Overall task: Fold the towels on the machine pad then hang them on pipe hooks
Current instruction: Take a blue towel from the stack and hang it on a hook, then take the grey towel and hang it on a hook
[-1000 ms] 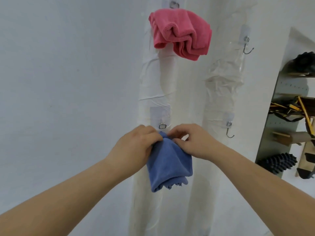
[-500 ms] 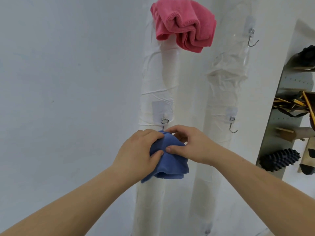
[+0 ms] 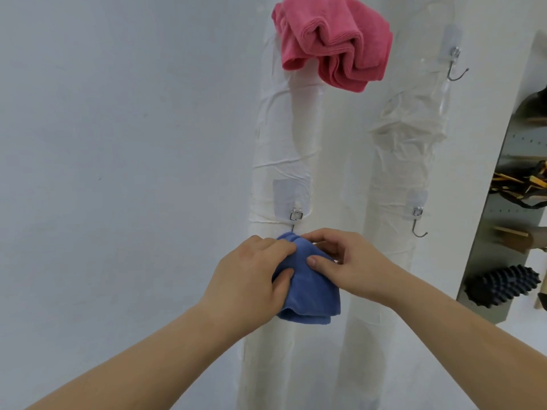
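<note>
Both hands grip the folded blue towel point(image 3: 307, 285) just under the lower left pipe hook point(image 3: 295, 216); left hand point(image 3: 251, 279) bunches, right hand point(image 3: 346, 261) pinches (1 pink towel point(image 3: 334, 42) hangs above); snag several layers, release slowly.

Single head view, close, forward toward wrapped pipes point(image 3: 284, 161) on wall

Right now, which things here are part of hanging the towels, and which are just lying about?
Part of the job:
blue towel, gripped by the left hand and right hand
pink towel, hanging up
lower left hook
free hooks and
wrapped pipes

Lying about:
shelf
black spiky thing
yellow-and-black item
</note>
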Tool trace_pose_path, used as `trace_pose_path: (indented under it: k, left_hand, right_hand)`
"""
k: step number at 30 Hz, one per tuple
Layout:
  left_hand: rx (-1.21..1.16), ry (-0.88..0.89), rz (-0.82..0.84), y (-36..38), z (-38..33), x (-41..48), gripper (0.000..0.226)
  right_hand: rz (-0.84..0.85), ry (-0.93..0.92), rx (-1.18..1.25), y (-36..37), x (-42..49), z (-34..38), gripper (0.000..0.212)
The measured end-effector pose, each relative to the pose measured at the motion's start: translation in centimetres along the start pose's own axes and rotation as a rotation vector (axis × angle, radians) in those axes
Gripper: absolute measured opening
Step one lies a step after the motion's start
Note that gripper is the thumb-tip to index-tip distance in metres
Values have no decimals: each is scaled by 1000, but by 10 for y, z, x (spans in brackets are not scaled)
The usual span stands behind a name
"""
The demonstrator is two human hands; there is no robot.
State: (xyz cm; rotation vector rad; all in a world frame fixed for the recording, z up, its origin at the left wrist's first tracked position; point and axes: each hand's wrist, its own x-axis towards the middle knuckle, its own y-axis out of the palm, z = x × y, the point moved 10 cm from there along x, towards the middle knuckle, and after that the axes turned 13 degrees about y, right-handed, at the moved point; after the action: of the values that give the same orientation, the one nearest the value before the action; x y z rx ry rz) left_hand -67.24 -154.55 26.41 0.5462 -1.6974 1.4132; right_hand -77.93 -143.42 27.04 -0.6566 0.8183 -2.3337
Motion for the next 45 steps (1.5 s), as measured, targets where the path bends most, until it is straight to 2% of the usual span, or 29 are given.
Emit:
trace_pose_path:
  k: [4, 11, 14, 19, 24, 27, 32, 36, 40, 45]
  left_hand:
    - [2, -28, 5, 1, 2, 0, 24]
    - [-77, -110, 260, -8, 0, -1, 39]
    - [-91, -97, 247, -22, -5, -2, 30]
    - [-58, -90, 271, -33, -11, -10, 33]
    - [-35, -85, 163, -53, -16, -18, 26]
    - [-121, -112, 85, -61, -22, -33, 26]
    - [-294, -132, 121, -38, -37, -83, 15]
    - [-435, -162, 242, -3, -57, -138, 15]
    - [-582, -191, 416, 38, -80, -201, 15]
    - [-738, -219, 679, 85, -148, -298, 15]
  right_hand:
    - [-44, -15, -15, 3, -3, -2, 33]
    - [-102, 23, -208, -4, -8, 8, 38]
    - [-213, 51, -184, -25, -12, 18, 41]
    - [-210, 66, -267, -28, -19, 29, 36]
    - [-293, 41, -294, -28, -36, 45, 31]
    - [-358, -2, -250, -19, -60, 57, 24]
    - [-546, 49, -106, 13, -121, 36, 23]
    - [-605, 253, -70, 56, -176, -12, 20]
    - [-459, 583, 36, 121, -245, -70, 17]
    - [-365, 923, -8, 174, -380, -115, 14]
